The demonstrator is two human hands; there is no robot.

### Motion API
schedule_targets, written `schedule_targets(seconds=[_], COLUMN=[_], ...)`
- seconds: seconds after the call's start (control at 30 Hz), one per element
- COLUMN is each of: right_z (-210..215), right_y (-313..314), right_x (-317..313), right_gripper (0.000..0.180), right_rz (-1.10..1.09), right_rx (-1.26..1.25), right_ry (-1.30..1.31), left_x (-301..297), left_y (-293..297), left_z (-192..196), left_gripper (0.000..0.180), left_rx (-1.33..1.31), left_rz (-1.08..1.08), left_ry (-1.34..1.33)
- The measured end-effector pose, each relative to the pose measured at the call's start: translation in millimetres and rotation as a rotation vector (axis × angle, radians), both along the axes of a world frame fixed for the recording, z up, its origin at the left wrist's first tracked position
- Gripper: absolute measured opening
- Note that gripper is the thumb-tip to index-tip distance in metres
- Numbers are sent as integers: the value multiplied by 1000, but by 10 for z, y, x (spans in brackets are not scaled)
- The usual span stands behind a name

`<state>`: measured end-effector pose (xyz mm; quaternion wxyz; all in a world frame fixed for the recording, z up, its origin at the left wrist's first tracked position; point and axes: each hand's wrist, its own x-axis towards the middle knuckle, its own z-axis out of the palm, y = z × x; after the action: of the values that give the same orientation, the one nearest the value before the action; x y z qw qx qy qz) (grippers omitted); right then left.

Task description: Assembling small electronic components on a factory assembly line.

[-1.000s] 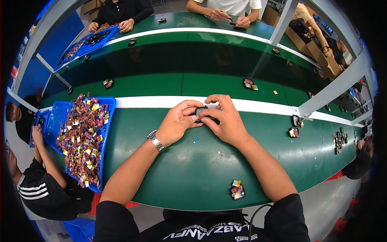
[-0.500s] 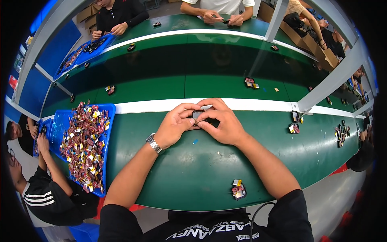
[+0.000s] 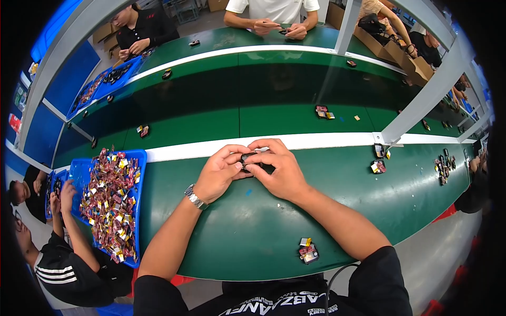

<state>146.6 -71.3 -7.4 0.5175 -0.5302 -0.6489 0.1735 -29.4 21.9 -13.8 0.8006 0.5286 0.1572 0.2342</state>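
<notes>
Above the far part of the near green bench, both my hands meet around a small black plastic casing point(image 3: 268, 168). My left hand point(image 3: 217, 171) grips its left side, with the thumb pressed toward the middle. Curled over the right side and top, my right hand point(image 3: 283, 169) presses the casing with thumb and fingers. Much of the casing is hidden by the fingers, so its inside cannot be made out. A black housing with a circuit board and a yellow-and-white piece point(image 3: 309, 253) lies near the front edge, by my right forearm.
At the left, a blue tray point(image 3: 141, 195) holds a heap of small red circuit boards point(image 3: 113, 208). A white rail point(image 3: 211, 149) and a grey post point(image 3: 421, 102) border the bench. More small assemblies point(image 3: 378, 166) lie at right. Co-workers sit across and at left.
My fingers have closed further over the casing, whose grey inner face showed before. The view has shifted slightly. The co-worker at left has raised a hand.
</notes>
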Motion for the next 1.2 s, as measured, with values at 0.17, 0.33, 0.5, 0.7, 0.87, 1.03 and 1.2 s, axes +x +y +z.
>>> schedule_targets(seconds=[0.17, 0.33, 0.5, 0.7, 0.87, 1.03, 1.2], right_z=[-15, -5, -46, 25, 28, 79, 74], right_y=[-5, -23, -3, -27, -36, -70, -73], right_x=[-40, -68, -12, -49, -119, -125, -100], right_gripper=[12, 12, 12, 15, 16, 17, 16], right_rz=[-16, -35, 6, 3, 7, -59, -44], right_rx=[-30, -34, -45, -113, -54, 72, 75], right_ry=[39, 58, 110, 88, 111, -63, -32], left_x=[-2, -6, 5, -11, -28, -42, -16], left_y=[18, 13, 11, 0, 25, 35, 22], left_z=[-10, -2, 1, -18, -75, -92, -87], left_gripper=[27, 24, 23, 22, 21, 20, 20], left_rx=[-23, -47, -57, -23, 10, -31, -15], left_rz=[-10, 21, 8, 9, 22, 8, 14], left_ry=[-14, -31, -40, -27, -45, -105, -113])
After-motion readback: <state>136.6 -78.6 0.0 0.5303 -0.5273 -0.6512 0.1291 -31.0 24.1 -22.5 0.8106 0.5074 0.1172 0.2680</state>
